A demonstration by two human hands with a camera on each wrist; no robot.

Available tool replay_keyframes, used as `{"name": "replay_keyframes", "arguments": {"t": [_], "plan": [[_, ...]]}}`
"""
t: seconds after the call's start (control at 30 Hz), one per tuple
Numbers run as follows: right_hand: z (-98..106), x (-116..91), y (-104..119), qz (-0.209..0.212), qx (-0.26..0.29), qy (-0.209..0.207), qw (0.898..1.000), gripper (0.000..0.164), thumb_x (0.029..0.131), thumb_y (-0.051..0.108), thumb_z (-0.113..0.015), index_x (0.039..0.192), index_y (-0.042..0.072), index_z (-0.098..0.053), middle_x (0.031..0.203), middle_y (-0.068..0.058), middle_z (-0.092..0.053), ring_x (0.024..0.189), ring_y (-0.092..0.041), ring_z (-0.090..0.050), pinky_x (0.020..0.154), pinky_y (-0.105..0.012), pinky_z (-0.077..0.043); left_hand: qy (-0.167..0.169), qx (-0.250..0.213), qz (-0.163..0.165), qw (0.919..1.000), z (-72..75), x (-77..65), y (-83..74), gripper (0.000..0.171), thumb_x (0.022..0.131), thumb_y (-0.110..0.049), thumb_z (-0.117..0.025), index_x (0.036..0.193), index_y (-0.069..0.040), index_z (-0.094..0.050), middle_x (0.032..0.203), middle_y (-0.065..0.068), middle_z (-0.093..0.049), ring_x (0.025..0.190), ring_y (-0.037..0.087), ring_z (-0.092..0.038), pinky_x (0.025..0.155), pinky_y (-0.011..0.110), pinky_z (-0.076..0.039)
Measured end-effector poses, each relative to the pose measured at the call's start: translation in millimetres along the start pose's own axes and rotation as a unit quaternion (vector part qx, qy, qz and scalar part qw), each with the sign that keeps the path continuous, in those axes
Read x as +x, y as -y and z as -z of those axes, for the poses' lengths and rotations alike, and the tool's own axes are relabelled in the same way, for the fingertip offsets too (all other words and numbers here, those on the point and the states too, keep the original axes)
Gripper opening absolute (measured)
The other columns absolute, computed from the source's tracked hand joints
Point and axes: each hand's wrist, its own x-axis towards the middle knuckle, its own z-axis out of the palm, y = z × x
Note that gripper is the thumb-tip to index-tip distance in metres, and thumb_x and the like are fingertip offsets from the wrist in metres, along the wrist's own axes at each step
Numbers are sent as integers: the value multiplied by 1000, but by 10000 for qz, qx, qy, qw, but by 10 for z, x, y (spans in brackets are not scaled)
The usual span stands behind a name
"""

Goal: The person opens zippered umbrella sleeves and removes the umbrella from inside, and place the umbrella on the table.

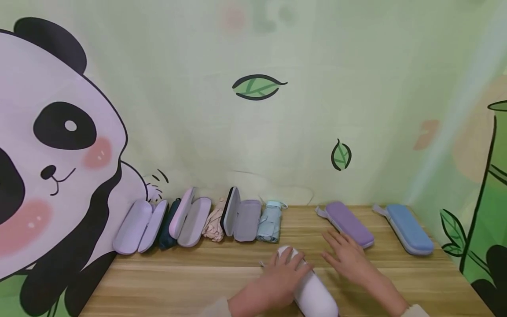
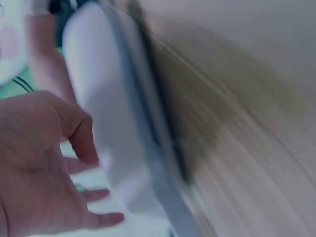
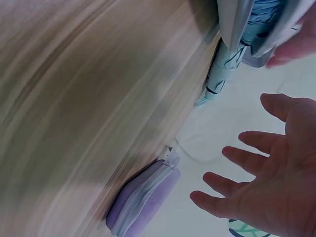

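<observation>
Head view | white case [image 1: 315, 294] on bench [image 1: 170, 284] is touched by left hand [image 1: 277, 279], fingers spread | right hand [image 1: 350, 260] is held outspread, nearer than purple case [image 1: 348, 222]

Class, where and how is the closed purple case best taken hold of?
Probably across the middle of the purple case, from above, with the nearby right hand: thumb along one long side, fingers along the other. It lies flat, and its long, narrow body should suit a grip across the short span. The thin strap at its far end seems a poorer hold.
</observation>
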Motion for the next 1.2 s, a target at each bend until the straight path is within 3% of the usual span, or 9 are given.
{"name": "replay_keyframes", "arguments": {"t": [0.1,0.2,0.37,0.57,0.7,0.83,1.03,1.2], "plan": [[10,8,7,-13,-78,120,9999,56,96,27,-69,139,-6,-57,142,-28,-55,127,-56,-48,101,-70,-38,177,-255,366,9988,101,-43,-168,67,91,-36,-74,150,-34,-43,158,-1,-38,139,30,-40,95,50,-50],[42,13,35,-114,-98,281,9995,56,96,26,-70,139,-7,-57,143,-27,-54,130,-56,-47,102,-70,-38,376,-427,579,9967,88,-39,-304,54,98,-49,-61,148,-35,-47,157,2,-40,136,33,-41,85,48,-54],[36,25,18,-143,-262,314,9991,51,96,26,-70,135,-5,-61,143,-30,-52,127,-57,-48,100,-71,-39,573,-779,301,9949,7,-3,-411,57,99,-66,-46,151,-45,-43,160,8,-35,143,50,-31,92,54,-53],[21,20,-4,-39,-236,212,9995,42,94,24,-71,129,0,-66,143,-31,-52,123,-59,-50,98,-71,-40,20,-906,-540,9944,-116,26,-295,71,82,-68,-71,144,-44,-46,159,7,-33,143,56,-28,98,56,-49],[29,7,5,-25,-231,171,9996,39,94,22,-73,126,1,-68,143,-30,-52,122,-57,-51,97,-70,-42,-428,-833,-963,9909,-202,111,-176,60,84,-65,-71,133,-37,-52,156,7,-36,142,57,-28,101,59,-46],[23,19,-14,47,-255,131,9996,38,92,22,-75,124,3,-70,142,-29,-52,122,-54,-52,97,-69,-42,-767,-603,-1071,9894,-241,199,-90,56,88,-66,-65,132,-33,-53,153,6,-40,140,57,-32,105,60,-43],[5,-12,-12,49,-205,128,9997,36,92,21,-74,124,4,-70,143,-29,-52,122,-54,-53,95,-70,-44,-833,-404,-1165,9889,-256,266,-42,55,89,-58,-64,138,-34,-56,153,6,-40,138,58,-34,104,60,-43],[8,-10,-34,52,-186,25,9998,36,91,20,-75,124,5,-70,143,-30,-51,120,-57,-52,93,-72,-43,-1426,-338,-1314,9804,-310,378,9,50,85,-53,-69,127,-27,-60,150,12,-43,138,47,-41,111,63,-33]]}}
